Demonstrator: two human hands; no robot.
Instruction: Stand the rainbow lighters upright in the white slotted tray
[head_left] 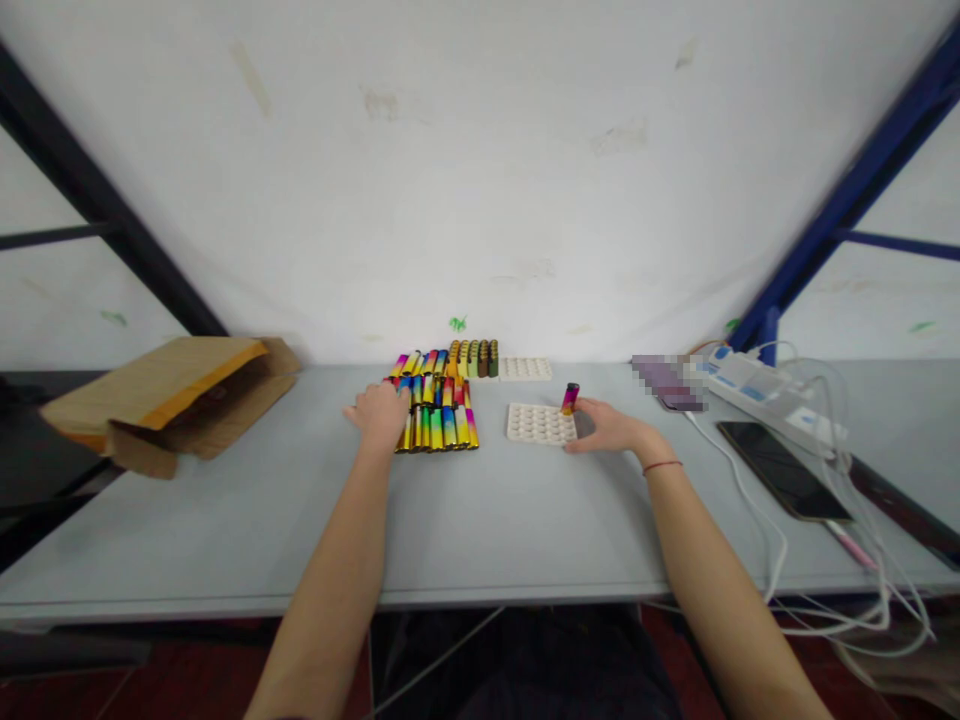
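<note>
So far left on the grey bench point(225, 520) there's a flattened cardboard box point(172, 400), lying open on its side and well apart from everything else. Moving in, the left grip point(381, 415) sits palm down on the left edge of the pile point(442, 410), a bunch of shiny rainbow-coloured lighters lying flat in rows. The fingers are curled over them, but honestly I can't tell if it's actually got one or is just resting there. Behind the pile, up against the wall, a short row point(474, 358) of darker lighters stands upright, and just beside that is a white back tray point(525, 369) with round dimples. Nearer to the person there's a second tray point(536, 424), same kind, just right of the pile. At its far right corner one lighter point(570, 398) stands upright, and the right grip point(609, 427) is closed on its lower part, thumb touching the tray's near corner. There's a red string round that wrist. Further right: a white strip point(757, 385), a dark phone point(780, 470) lying flat, and white cables point(825, 560) trailing off the bench edge.
</note>
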